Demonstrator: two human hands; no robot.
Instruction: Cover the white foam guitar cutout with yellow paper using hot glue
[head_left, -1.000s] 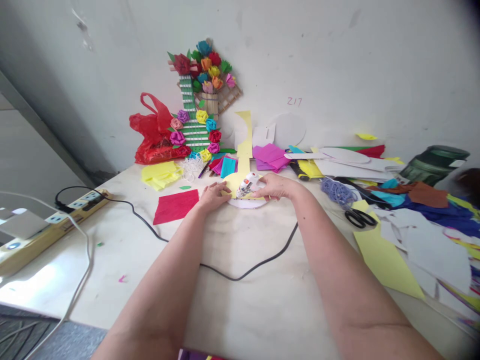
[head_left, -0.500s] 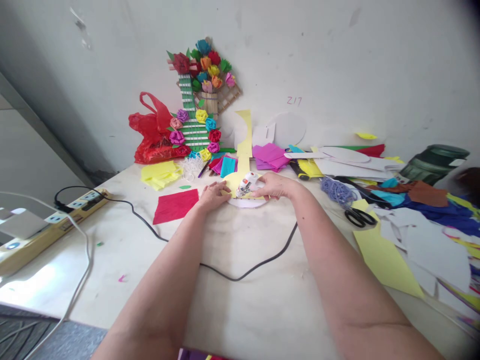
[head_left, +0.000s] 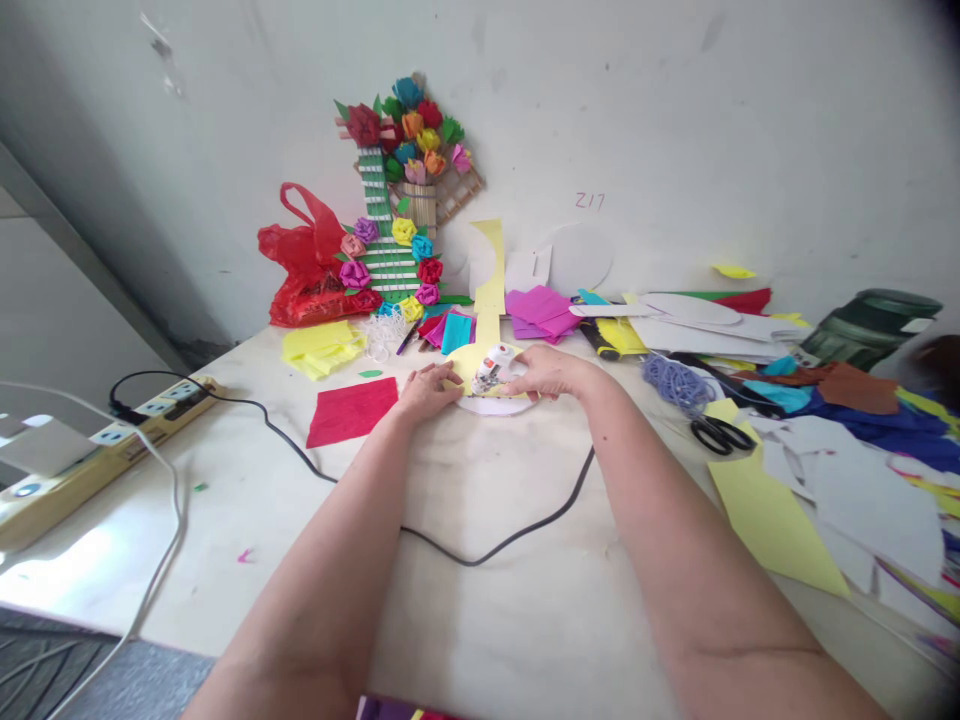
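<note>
My right hand (head_left: 551,372) is closed around a white hot glue gun (head_left: 496,362), which is tilted over a yellow paper piece with a rounded base and a tall neck (head_left: 488,328). Under the front edge of that piece shows a white rounded card (head_left: 495,406). My left hand (head_left: 431,388) lies with its fingers spread on the left side of the yellow paper, holding no tool. A red paper sheet (head_left: 352,412) is just left of it. The black cord (head_left: 480,560) loops across the table in front and passes under my left forearm.
A power strip (head_left: 120,432) lies at the left edge. Paper flowers on a green guitar shape (head_left: 390,262) lean on the wall beside a red bag (head_left: 304,265). To the right lie scissors (head_left: 720,434), blue yarn (head_left: 673,382) and paper scraps (head_left: 870,480).
</note>
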